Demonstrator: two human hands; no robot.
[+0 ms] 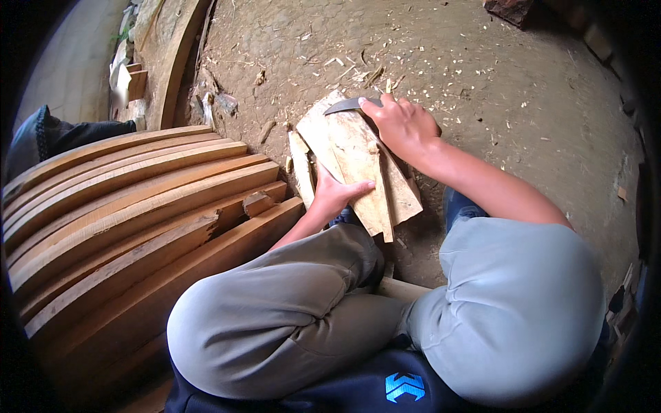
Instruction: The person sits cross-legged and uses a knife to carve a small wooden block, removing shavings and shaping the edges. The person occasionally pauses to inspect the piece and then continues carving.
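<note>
A pale, rough flat piece of wood (358,155) lies slanting in front of my knees, its narrow end towards me. My left hand (334,195) grips its left edge, thumb laid across the top face. In my right hand (407,127) is a knife with a curved dark blade (344,106); the fingers are wrapped round its handle, which they mostly hide. The blade lies across the far end of the wood, at or just above the surface. Beneath the piece, a wooden block (407,199) shows along the right side.
Long sawn boards (138,199) are stacked on the left, close to my left forearm. A split wood strip (301,168) lies beside the worked piece. Wood chips (337,65) scatter over the dirt floor (537,117). A dark reddish block (509,10) sits at the far right.
</note>
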